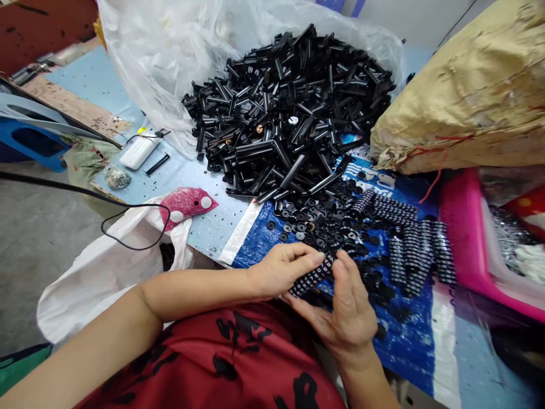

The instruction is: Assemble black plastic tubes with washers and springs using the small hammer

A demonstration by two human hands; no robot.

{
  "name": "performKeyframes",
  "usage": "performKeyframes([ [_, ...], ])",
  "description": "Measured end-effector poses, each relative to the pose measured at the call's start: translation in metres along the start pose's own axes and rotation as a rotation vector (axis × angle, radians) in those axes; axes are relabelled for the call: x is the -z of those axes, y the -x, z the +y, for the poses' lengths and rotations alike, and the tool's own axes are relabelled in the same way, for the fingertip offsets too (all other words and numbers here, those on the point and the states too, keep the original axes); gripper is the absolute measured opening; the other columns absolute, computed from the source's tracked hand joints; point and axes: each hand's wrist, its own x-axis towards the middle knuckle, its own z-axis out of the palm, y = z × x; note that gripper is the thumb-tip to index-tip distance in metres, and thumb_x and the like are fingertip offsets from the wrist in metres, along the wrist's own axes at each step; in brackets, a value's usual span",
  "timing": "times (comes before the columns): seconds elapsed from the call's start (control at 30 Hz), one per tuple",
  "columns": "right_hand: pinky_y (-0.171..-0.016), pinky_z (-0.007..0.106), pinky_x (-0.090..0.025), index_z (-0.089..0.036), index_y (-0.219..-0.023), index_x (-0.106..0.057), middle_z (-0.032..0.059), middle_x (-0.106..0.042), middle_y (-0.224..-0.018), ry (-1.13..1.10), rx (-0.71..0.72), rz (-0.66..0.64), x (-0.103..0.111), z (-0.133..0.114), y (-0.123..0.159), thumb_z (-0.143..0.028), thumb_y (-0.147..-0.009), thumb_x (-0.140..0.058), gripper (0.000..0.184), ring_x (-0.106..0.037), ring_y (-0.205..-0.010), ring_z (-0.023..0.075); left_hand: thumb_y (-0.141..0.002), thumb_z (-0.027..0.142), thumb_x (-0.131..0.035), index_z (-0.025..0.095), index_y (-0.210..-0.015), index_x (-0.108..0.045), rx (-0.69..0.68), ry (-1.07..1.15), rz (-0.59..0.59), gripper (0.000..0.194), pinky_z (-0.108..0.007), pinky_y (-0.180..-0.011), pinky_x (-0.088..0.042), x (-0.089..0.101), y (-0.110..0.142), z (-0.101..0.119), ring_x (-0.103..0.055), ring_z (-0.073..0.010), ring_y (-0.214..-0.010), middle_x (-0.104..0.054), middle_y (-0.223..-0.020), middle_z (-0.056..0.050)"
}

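Observation:
My left hand (283, 267) and my right hand (347, 309) meet at the table's near edge, both closed on a black rod stacked with small washers (313, 276). The left hand's fingers wrap its near end. On the far end, the right hand's fingertips press. Just beyond the hands lies a scatter of small black washers (323, 224). To their right lie several finished stacked rods (404, 238). A big heap of black plastic tubes (289, 108) spills from a clear plastic bag (170, 57) at the back.
A brown paper sack (468, 96) sits at the right rear, above a pink tray (464, 227). On the left of the table lie a pink pouch (185, 203) and a white power bank (138, 152) with its cable. A white bag (106, 267) hangs at the table's left edge.

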Motion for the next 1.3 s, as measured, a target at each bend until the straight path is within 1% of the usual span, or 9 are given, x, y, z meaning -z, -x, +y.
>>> performKeyframes([
  [0.17, -0.109, 0.040, -0.054, -0.012, -0.163, -0.024, 0.0184, -0.047, -0.146, -0.065, -0.027, -0.112, -0.001, 0.001, 0.004, -0.059, -0.073, -0.078, 0.115, -0.053, -0.137, 0.0258, -0.066, 0.065, -0.084, 0.012, -0.089, -0.067, 0.206, 0.080, -0.049, 0.060, -0.021, -0.056, -0.035, 0.020, -0.001, 0.002, -0.046, -0.0063, -0.058, -0.057, -0.070, 0.002],
  [0.3, -0.115, 0.038, -0.050, -0.012, -0.162, -0.025, 0.0159, -0.043, -0.151, -0.176, -0.073, -0.240, -0.006, 0.002, 0.005, -0.060, -0.078, -0.073, 0.109, -0.048, -0.143, 0.0231, -0.054, 0.060, -0.092, 0.014, -0.094, -0.065, 0.443, 0.278, -0.121, 0.067, -0.030, -0.068, -0.053, 0.030, -0.003, -0.003, -0.069, -0.0185, -0.072, -0.071, -0.085, -0.007],
  [0.43, -0.119, 0.042, -0.045, -0.011, -0.163, -0.019, 0.0175, -0.038, -0.154, -0.200, -0.083, -0.238, -0.009, 0.004, 0.011, -0.071, -0.075, -0.069, 0.118, -0.042, -0.147, 0.0261, -0.055, 0.059, -0.093, 0.017, -0.097, -0.060, 0.391, 0.351, -0.090, 0.069, -0.032, -0.068, -0.055, 0.032, -0.001, -0.013, -0.067, -0.0180, -0.070, -0.070, -0.082, -0.005],
  [0.53, -0.116, 0.041, -0.045, -0.010, -0.155, -0.034, 0.0154, -0.048, -0.146, -0.114, -0.110, -0.248, -0.003, 0.009, 0.030, -0.066, -0.078, -0.069, 0.101, -0.047, -0.141, 0.0265, -0.072, 0.057, -0.083, 0.016, -0.102, -0.063, 0.093, 0.088, -0.022, 0.055, -0.029, -0.068, -0.051, 0.050, 0.003, -0.016, -0.062, -0.0141, -0.069, -0.067, -0.082, -0.003],
  [0.7, -0.091, 0.025, -0.043, -0.016, -0.111, -0.064, 0.0023, -0.066, -0.106, 0.139, -0.064, -0.326, 0.012, 0.013, 0.055, -0.032, -0.087, -0.068, 0.029, -0.056, -0.095, 0.0110, -0.093, 0.038, -0.065, 0.014, -0.110, -0.070, -0.310, -0.916, 0.051, 0.029, -0.034, -0.090, -0.047, 0.104, 0.007, 0.000, -0.063, -0.0203, -0.095, -0.070, -0.101, -0.010],
  [0.83, -0.089, 0.021, -0.044, -0.009, -0.113, -0.062, 0.0057, -0.065, -0.104, 0.086, -0.116, -0.242, 0.014, 0.005, 0.038, -0.021, -0.093, -0.057, 0.024, -0.056, -0.095, 0.0084, -0.086, 0.040, -0.075, 0.016, -0.100, -0.073, -0.134, -1.300, -0.058, 0.028, -0.029, -0.077, -0.042, 0.121, -0.001, 0.015, -0.059, -0.0181, -0.084, -0.067, -0.090, -0.005],
  [0.93, -0.086, 0.017, -0.043, -0.008, -0.121, -0.060, 0.0058, -0.065, -0.105, 0.045, -0.121, -0.167, 0.004, -0.001, 0.019, -0.014, -0.092, -0.055, 0.030, -0.057, -0.094, 0.0052, -0.077, 0.047, -0.083, 0.017, -0.093, -0.070, 0.027, -1.245, -0.084, 0.037, -0.025, -0.063, -0.033, 0.120, -0.008, 0.019, -0.050, -0.0120, -0.066, -0.060, -0.074, 0.003],
  [1.1, -0.076, 0.019, -0.037, -0.014, -0.120, -0.063, -0.0002, -0.064, -0.088, 0.128, -0.010, -0.310, -0.010, -0.004, 0.005, -0.024, -0.091, -0.064, 0.031, -0.050, -0.077, 0.0034, -0.075, 0.043, -0.084, 0.016, -0.088, -0.066, 0.059, -1.173, -0.095, 0.035, -0.024, -0.060, -0.028, 0.118, -0.015, 0.022, -0.045, -0.0098, -0.062, -0.054, -0.067, 0.005],
  [1.3, -0.088, 0.017, -0.042, -0.010, -0.125, -0.059, 0.0072, -0.065, -0.111, -0.122, 0.051, -0.227, -0.009, -0.017, 0.004, -0.020, -0.095, -0.054, 0.032, -0.058, -0.099, 0.0057, -0.072, 0.043, -0.084, 0.016, -0.077, -0.057, 0.089, -1.235, -0.197, 0.038, -0.025, -0.059, -0.027, 0.122, -0.029, 0.028, -0.043, -0.0098, -0.061, -0.052, -0.066, 0.005],
])
